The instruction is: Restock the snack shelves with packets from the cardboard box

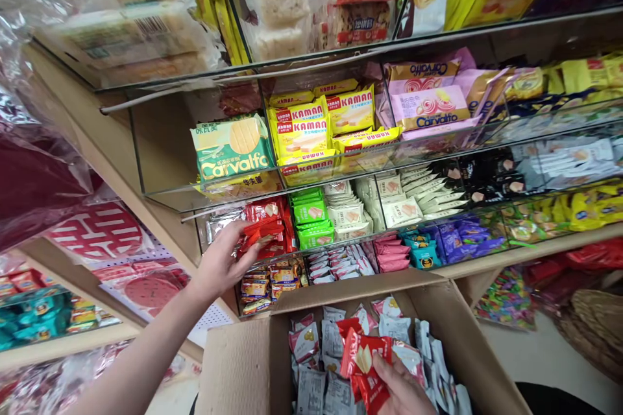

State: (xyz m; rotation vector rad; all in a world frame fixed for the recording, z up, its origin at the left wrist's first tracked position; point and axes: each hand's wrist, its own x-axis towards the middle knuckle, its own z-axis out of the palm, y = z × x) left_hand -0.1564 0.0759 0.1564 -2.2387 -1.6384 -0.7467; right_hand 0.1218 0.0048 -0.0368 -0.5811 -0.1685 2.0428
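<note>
My left hand [224,262] reaches into a low shelf compartment, its fingers closed around a red snack packet [265,237]. Other red packets [265,209] lie just behind it, beside bright green packets [311,217]. Over the open cardboard box [238,363], my right hand [406,386] grips several red snack packets [367,360], the thumb pressed on top. Beneath them the box holds many white and silver packets [311,389], some with pink ends. Part of the right hand is cut off by the bottom edge.
Glass-fronted tiers rise ahead, with yellow Kaman packs [304,130], a green Carvalfo pack [232,146] and pink Carvalfo packs [431,107]. A wooden side panel [160,220] stands left. Red decorations [97,230] hang beyond it. Woven baskets [591,331] sit on the right.
</note>
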